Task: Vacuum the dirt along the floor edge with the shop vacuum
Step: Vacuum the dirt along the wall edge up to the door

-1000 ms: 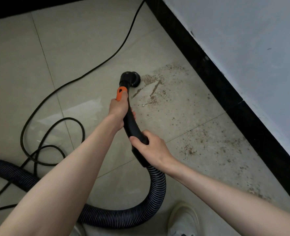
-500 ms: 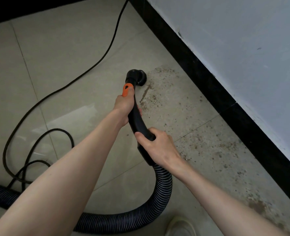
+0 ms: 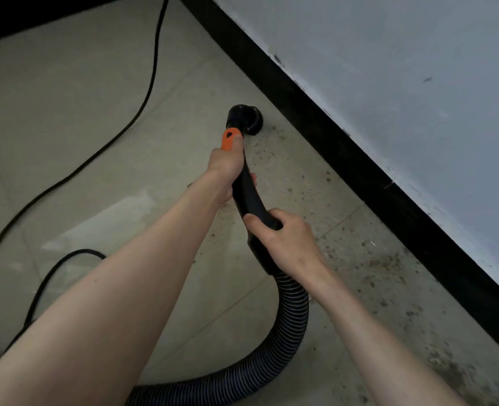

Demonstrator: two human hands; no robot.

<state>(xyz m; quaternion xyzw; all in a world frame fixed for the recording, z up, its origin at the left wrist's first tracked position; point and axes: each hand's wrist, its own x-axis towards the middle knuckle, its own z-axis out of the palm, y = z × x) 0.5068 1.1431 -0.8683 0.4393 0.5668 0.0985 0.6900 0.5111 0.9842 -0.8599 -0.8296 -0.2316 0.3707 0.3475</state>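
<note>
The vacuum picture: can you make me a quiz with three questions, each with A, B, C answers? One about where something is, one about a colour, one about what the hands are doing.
1. Where is the vacuum nozzle?
A. On the floor near the black baseboard
B. Up on the wall
C. Beside a shoe

2. What colour is the switch on the handle?
A. Green
B. Orange
C. White

3. What are the hands doing?
A. Both hang free
B. Only one holds the handle
C. Both grip the handle

Answers: 1 A, the nozzle sits on the tile close to the baseboard. 2 B, the switch is bright orange. 3 C, the left hand and right hand both wrap round the handle.
</note>
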